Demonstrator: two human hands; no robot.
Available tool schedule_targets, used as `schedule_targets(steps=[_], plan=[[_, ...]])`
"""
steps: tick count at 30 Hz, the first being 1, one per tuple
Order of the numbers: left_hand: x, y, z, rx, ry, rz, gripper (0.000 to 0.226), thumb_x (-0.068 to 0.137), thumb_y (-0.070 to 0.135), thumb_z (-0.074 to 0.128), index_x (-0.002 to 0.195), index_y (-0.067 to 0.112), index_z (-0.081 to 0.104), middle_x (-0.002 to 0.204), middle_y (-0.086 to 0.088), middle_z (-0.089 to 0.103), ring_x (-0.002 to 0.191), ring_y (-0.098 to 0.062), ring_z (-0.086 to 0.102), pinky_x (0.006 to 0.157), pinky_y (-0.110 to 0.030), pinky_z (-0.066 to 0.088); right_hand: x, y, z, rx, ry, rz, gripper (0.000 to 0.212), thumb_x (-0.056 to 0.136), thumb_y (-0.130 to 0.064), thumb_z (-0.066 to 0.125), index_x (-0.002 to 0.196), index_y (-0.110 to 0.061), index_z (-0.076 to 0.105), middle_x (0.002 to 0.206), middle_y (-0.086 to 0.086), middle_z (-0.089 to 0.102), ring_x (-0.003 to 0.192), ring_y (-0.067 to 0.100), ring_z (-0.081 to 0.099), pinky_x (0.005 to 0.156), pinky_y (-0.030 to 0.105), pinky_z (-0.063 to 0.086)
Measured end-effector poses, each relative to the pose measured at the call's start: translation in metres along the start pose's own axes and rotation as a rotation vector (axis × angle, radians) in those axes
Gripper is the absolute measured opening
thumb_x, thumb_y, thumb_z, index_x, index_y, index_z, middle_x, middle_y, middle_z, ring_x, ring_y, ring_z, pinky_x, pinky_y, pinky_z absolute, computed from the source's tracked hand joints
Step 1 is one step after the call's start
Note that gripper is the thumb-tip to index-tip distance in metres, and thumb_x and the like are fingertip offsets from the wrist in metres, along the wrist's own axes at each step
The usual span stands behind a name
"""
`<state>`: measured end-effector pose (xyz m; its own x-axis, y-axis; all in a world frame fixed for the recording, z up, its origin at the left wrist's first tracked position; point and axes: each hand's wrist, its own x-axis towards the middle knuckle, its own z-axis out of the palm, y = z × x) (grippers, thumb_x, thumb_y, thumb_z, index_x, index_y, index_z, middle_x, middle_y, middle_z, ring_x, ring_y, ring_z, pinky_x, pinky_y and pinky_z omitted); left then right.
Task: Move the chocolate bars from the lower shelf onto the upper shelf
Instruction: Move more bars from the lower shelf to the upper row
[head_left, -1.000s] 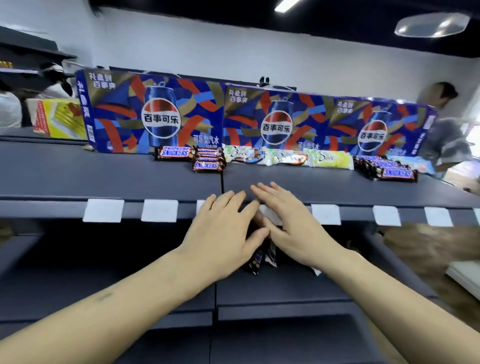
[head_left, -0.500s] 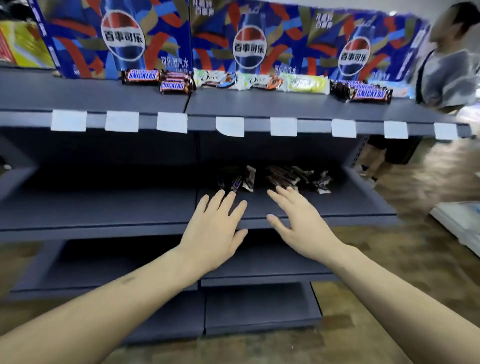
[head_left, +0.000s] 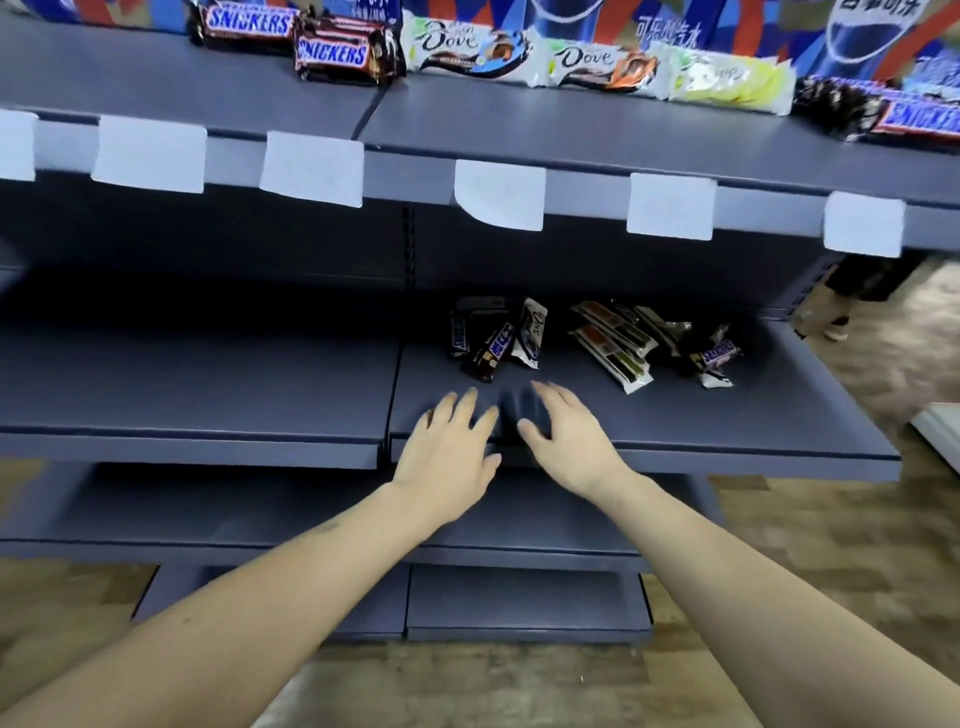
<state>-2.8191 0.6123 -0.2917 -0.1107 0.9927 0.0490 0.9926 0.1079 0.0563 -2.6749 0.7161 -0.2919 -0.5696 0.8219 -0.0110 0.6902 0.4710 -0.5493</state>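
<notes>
chocolate bars (head_left: 519, 335) lie in two loose piles toward the back of the lower shelf (head_left: 675, 431), and neither grip has one yet. the left hand (head_left: 448, 451) and right hand (head_left: 569, 441) hover side by side over the shelf's front edge, fingers spread and relaxed, holding nothing, just short of the nearer pile. that pile is a jumble: dark wrappers leaning on one white one, so a quick two-handed scoop could pinch only the top bars and let the rest slide off. the second pile (head_left: 618, 345) sits further right, with a small bar (head_left: 716, 358) at its end, well apart from both hands and easy to leave behind. above, the upper shelf (head_left: 571, 135) juts out over the reach, so i'd judge a lift straight up risks knocking knuckles or bars on its lip and the paper tags (head_left: 500, 195). up top, a row of bars (head_left: 524, 49) already fills the back, so a careless drop could shove those out of line.
</notes>
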Motion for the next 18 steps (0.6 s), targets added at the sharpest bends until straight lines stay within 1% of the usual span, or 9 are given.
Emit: schedule_targets(steps=[3, 5, 8, 10, 12, 14, 16, 18], plan=[[0.035, -0.008, 0.017, -0.054, 0.019, -0.006, 0.059, 0.099, 0.043, 0.037, 0.151, 0.021, 0.019, 0.159, -0.008, 0.008, 0.145, -0.028, 0.012, 0.112, -0.040, 0.027, 0.038, 0.006, 0.021, 0.025, 0.031, 0.002, 0.059, 0.096, -0.027, 0.055, 0.149, -0.014, 0.033, 0.153, 0.010, 0.033, 0.139, 0.028, 0.032, 0.114, 0.034, 0.028], [0.055, -0.017, 0.030, -0.080, 0.039, -0.021, 0.059, 0.099, 0.042, 0.039, 0.151, 0.022, 0.018, 0.159, -0.007, 0.005, 0.144, -0.028, 0.014, 0.110, -0.041, 0.029, 0.059, 0.014, 0.035, -0.025, 0.101, -0.009, 0.061, 0.094, -0.026, 0.056, 0.149, -0.015, 0.033, 0.151, 0.013, 0.034, 0.134, 0.032, 0.036, 0.111, 0.035, 0.029], [0.079, -0.026, 0.048, -0.112, 0.071, -0.057, 0.064, 0.098, 0.046, 0.037, 0.153, 0.023, 0.013, 0.160, -0.006, 0.000, 0.142, -0.029, 0.016, 0.111, -0.045, 0.029, 0.083, 0.024, 0.049, -0.111, 0.259, 0.016, 0.068, 0.093, -0.037, 0.056, 0.152, -0.020, 0.027, 0.152, 0.014, 0.033, 0.127, 0.036, 0.036, 0.107, 0.040, 0.030], [0.091, -0.025, 0.054, -0.112, 0.092, -0.075, 0.066, 0.098, 0.045, 0.036, 0.153, 0.020, 0.010, 0.160, -0.007, 0.002, 0.141, -0.030, 0.020, 0.113, -0.050, 0.025, 0.096, 0.026, 0.051, -0.127, 0.280, 0.024, 0.071, 0.092, -0.042, 0.054, 0.153, -0.023, 0.024, 0.151, 0.014, 0.032, 0.124, 0.036, 0.035, 0.105, 0.040, 0.032], [0.098, -0.017, 0.055, -0.115, 0.100, -0.099, 0.065, 0.097, 0.040, 0.037, 0.153, 0.017, 0.010, 0.158, -0.009, 0.008, 0.138, -0.031, 0.025, 0.113, -0.054, 0.022, 0.104, 0.027, 0.049, -0.161, 0.270, 0.010, 0.065, 0.093, -0.042, 0.052, 0.151, -0.024, 0.030, 0.147, 0.014, 0.034, 0.120, 0.035, 0.036, 0.103, 0.039, 0.033], [0.099, -0.012, 0.054, -0.120, 0.108, -0.115, 0.063, 0.097, 0.038, 0.038, 0.151, 0.016, 0.015, 0.153, -0.011, 0.019, 0.134, -0.033, 0.029, 0.111, -0.057, 0.023, 0.104, 0.029, 0.048, -0.183, 0.313, -0.010, 0.053, 0.092, -0.043, 0.053, 0.139, -0.020, 0.048, 0.138, 0.013, 0.044, 0.115, 0.033, 0.041, 0.100, 0.037, 0.033], [0.097, -0.013, 0.050, -0.156, 0.116, -0.127, 0.059, 0.096, 0.039, 0.042, 0.147, 0.016, 0.025, 0.146, -0.013, 0.027, 0.128, -0.034, 0.036, 0.110, -0.056, 0.027, 0.098, 0.033, 0.048, -0.125, 0.412, 0.025, 0.042, 0.087, -0.046, 0.060, 0.117, -0.017, 0.062, 0.120, 0.009, 0.054, 0.108, 0.030, 0.044, 0.094, 0.035, 0.036], [0.096, -0.018, 0.045, -0.201, 0.117, -0.142, 0.055, 0.094, 0.041, 0.048, 0.139, 0.014, 0.033, 0.139, -0.013, 0.034, 0.121, -0.033, 0.043, 0.106, -0.052, 0.034, 0.089, 0.037, 0.046, 0.011, 0.495, 0.091, 0.030, 0.083, -0.041, 0.069, 0.095, -0.014, 0.063, 0.103, 0.006, 0.055, 0.101, 0.027, 0.044, 0.087, 0.031, 0.036]])
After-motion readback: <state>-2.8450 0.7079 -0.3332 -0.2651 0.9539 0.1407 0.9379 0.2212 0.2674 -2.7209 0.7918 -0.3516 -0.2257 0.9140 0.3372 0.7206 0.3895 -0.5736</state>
